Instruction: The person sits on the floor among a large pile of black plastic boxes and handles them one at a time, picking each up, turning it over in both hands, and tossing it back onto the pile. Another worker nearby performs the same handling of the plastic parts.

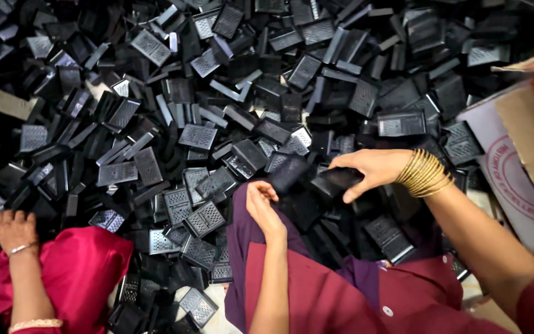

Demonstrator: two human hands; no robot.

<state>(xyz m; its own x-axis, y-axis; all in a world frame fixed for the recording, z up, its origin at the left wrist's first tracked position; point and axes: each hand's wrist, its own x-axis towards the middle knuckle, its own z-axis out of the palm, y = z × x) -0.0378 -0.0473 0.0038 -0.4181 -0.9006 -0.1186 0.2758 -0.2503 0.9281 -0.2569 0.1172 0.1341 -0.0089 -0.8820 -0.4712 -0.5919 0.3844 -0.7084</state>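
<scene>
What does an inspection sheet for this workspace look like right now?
Surface: floor, mostly buried.
Job's things: black part in right hand; left hand curled, seems empty.
Clutter: heap of black grilled parts all around.
Grippers: right hand shut on the part; left hand partly curled, grip unclear.
Cables: nothing seen.
Surroundings: cardboard box at right; another person's hand on red cloth at left.

The black plastic part (340, 178) in my right hand (372, 171) looks smooth with a dull sheen, like the heaped perforated plastic pieces (198, 136). My bangles (424, 173) are shiny gold metal; the cardboard box (526, 130) is matt paper.
</scene>
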